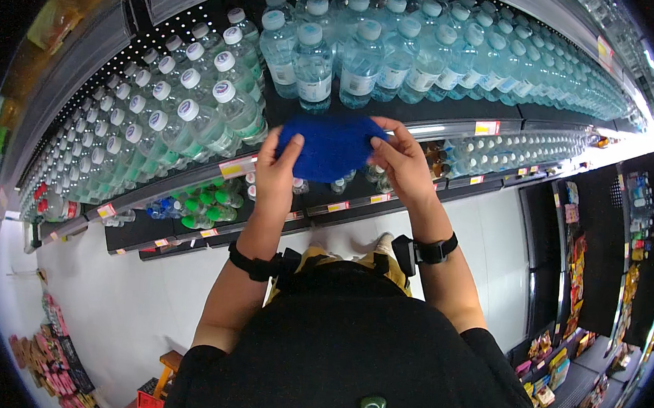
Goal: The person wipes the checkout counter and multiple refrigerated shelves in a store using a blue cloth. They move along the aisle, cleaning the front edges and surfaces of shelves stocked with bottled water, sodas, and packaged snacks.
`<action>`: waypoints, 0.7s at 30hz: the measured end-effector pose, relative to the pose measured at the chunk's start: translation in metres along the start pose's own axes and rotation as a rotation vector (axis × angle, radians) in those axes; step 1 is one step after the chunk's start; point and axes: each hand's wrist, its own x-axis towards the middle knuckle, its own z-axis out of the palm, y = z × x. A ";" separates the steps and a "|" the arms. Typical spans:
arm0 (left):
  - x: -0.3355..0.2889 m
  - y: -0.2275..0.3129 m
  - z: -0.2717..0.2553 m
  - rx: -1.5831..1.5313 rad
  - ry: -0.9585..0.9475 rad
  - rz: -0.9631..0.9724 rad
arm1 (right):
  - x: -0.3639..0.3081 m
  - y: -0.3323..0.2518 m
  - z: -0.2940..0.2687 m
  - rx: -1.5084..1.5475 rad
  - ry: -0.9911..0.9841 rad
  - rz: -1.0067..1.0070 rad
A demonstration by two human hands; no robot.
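A blue cloth (329,149) is stretched between my two hands, in front of the shelf edge. My left hand (279,159) pinches its left side, thumb on top. At the upper right corner my right hand (401,158) grips it between thumb and fingers. Just beyond the cloth stand rows of clear bottles with pale blue caps (367,63) on the shelf. Left of them are rows of white-capped bottles (189,118) with greenish labels. A band with a small dark device sits on each wrist.
Price tags line the shelf edge (438,128). Lower shelves hold green-capped bottles (213,205) and more small clear bottles (513,150). To the right stands a dark shelf unit (593,253) with packaged goods. A wooden stool (169,367) is at the lower left, near stacked pink packages (47,351).
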 end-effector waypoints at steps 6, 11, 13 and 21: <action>0.023 -0.071 -0.022 0.913 0.179 0.512 | 0.014 0.010 -0.046 -0.561 -0.003 -0.169; 0.003 -0.066 0.026 1.378 0.183 0.669 | -0.010 0.004 -0.095 -0.596 -0.042 -0.078; 0.011 -0.068 0.036 1.509 0.211 0.608 | -0.015 -0.001 -0.109 -0.611 -0.048 -0.041; 0.029 -0.079 0.039 1.680 0.301 0.564 | -0.024 -0.023 -0.164 -0.706 -0.094 -0.056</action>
